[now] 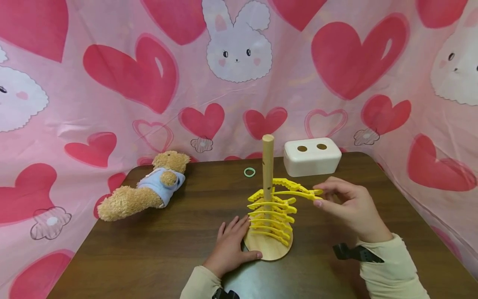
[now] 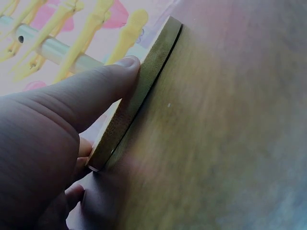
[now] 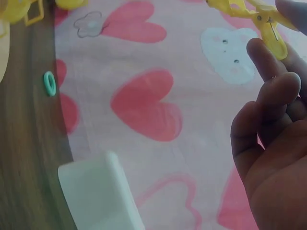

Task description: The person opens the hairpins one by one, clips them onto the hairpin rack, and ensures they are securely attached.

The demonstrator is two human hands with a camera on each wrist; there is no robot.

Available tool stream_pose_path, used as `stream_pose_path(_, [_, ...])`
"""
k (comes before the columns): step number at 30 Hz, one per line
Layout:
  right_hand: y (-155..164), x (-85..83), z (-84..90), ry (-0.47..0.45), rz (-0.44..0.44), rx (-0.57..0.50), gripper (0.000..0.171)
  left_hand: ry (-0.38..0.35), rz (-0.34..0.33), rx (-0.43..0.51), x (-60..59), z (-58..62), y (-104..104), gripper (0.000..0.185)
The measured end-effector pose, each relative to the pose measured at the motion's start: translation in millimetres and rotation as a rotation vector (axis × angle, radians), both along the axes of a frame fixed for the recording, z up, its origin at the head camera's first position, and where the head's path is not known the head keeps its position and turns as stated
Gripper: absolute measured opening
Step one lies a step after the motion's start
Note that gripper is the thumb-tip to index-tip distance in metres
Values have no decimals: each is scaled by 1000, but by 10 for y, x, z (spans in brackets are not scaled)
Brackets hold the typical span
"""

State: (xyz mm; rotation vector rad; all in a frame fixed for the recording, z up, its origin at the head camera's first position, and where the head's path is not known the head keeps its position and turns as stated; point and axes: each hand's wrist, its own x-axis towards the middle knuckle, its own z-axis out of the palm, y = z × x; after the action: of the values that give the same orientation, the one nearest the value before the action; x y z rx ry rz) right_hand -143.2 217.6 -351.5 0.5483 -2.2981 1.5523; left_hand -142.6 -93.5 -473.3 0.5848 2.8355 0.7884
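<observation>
A wooden peg stand [image 1: 267,166] with a round base [image 1: 269,249] stands mid-table, and several yellow clips [image 1: 270,218] are clamped up its post. My right hand [image 1: 349,203] pinches the tail of the topmost yellow clip [image 1: 295,191], whose jaws sit at the post. In the right wrist view that clip [image 3: 261,14] shows between my fingertips. My left hand [image 1: 231,245] rests flat on the table with its thumb [image 2: 108,81] pressed against the base's edge [image 2: 144,91].
A teddy bear [image 1: 145,189] in a blue top lies at the left. A small green ring [image 1: 249,172] lies behind the post. A white box [image 1: 311,157] with two holes sits at the back right. Pink heart-and-bunny cloth surrounds the dark wooden table [image 1: 149,249].
</observation>
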Motion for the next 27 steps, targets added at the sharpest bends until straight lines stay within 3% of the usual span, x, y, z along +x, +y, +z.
stream_pose_path(11, [-271,-23,32,16,100,-57,28,-2,5,-9,0,18,6,100])
stream_pose_path(27, [-532,82,276,22,113,-1,23,-7,-8,-58,-10,39,23,99])
